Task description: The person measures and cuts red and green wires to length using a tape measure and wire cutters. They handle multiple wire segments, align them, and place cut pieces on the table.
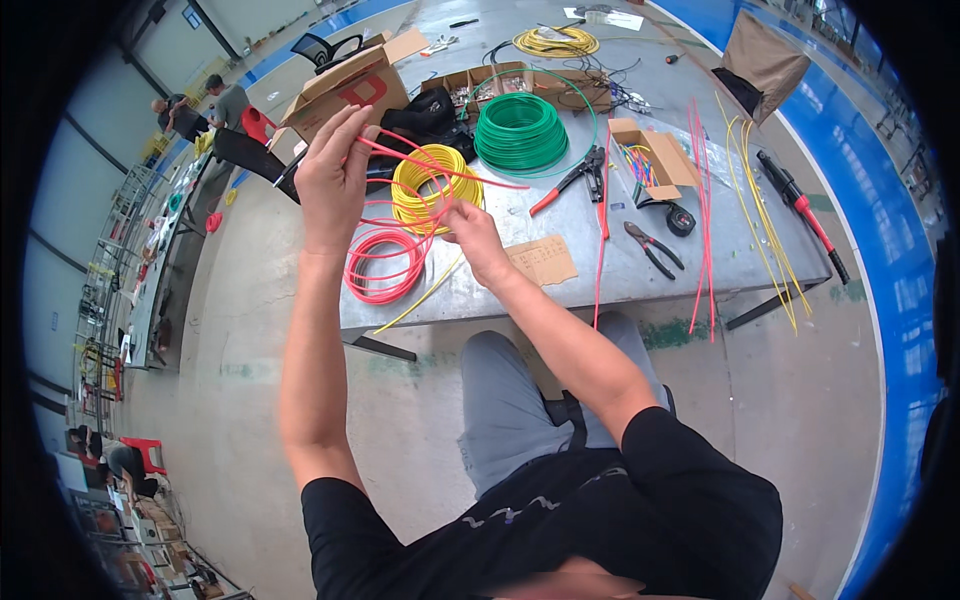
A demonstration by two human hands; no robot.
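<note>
My left hand [335, 175] is raised over the table's left side, its fingers closed on loops of red wire [405, 157]. Lower and to the right, my right hand [470, 237] pinches the same wire. Below the hands, the rest of the red wire lies in a coil [385, 297] at the front left edge of the table. A yellow wire coil [463, 187] sits just behind it, partly crossed by the red loops. The larger green wire coil [520, 150] stands farther back. A cardboard scrap [543, 262] lies right of my right hand.
On the metal table [600, 275] lie red-handled cutters [572, 183], pliers [655, 250], a small box of coloured pieces [650, 160], cut red wires [704, 220], yellow wires [765, 225] and a long black-and-red tool [803, 210]. A large cardboard box [345, 95] stands back left. People work far left.
</note>
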